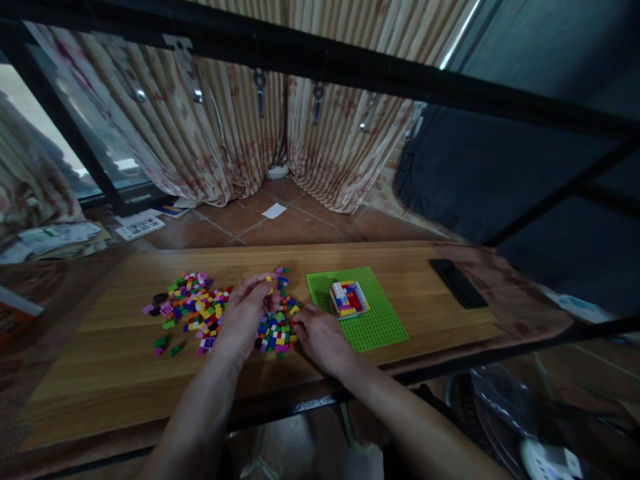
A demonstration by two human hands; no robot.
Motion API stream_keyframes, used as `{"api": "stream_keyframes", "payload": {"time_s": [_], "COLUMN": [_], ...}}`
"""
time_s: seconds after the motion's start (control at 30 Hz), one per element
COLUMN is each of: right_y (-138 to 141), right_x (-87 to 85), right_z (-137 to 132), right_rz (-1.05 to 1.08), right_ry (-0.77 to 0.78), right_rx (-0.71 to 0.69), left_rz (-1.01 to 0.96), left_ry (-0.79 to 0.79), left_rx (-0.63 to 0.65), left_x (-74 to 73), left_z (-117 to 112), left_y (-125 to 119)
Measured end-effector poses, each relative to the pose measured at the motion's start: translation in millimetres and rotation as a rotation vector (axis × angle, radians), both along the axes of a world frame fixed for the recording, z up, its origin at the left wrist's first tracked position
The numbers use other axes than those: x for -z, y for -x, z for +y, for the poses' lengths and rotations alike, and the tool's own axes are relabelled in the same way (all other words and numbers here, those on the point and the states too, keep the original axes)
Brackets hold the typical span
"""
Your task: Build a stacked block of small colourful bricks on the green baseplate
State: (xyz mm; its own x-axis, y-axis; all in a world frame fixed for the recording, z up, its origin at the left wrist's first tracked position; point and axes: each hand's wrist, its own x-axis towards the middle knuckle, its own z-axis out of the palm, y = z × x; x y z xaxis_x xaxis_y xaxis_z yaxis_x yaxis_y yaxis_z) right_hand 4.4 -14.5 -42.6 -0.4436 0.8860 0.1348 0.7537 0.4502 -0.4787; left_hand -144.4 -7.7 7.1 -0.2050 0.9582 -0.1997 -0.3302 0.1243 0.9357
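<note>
My left hand [249, 312] hovers over the loose toy bricks, fingers closed on a small yellow brick [269, 280] that shows at the fingertips. At the right edge of the nearer pile of bricks [275, 331], my right hand [321, 335] has its fingertips down and pinched together. Whatever lies between those fingers is too small to make out. Just right of that hand, a low box-like build of coloured bricks [356, 299], with a white block at its left corner and a red inside, stands on a green baseplate [384, 320].
Another brick pile [203, 308] spreads left of my left hand, with dark green pieces [176, 349] near it. A black phone-like slab [459, 283] lies at the right of the wooden table [110, 373]. A dark metal bar [320, 57] crosses above; curtains [235, 133] hang behind.
</note>
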Motion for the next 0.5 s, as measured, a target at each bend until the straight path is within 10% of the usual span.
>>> {"api": "stream_keyframes", "payload": {"time_s": [0.5], "right_y": [-29.1], "right_x": [-32.6], "right_z": [3.7], "right_rz": [0.432], "right_ry": [-0.17], "right_rx": [0.031], "left_rz": [-0.043], "left_ry": [0.125], "left_rx": [0.354], "left_x": [8.1], "left_z": [-6.2], "left_y": [-22.2]}}
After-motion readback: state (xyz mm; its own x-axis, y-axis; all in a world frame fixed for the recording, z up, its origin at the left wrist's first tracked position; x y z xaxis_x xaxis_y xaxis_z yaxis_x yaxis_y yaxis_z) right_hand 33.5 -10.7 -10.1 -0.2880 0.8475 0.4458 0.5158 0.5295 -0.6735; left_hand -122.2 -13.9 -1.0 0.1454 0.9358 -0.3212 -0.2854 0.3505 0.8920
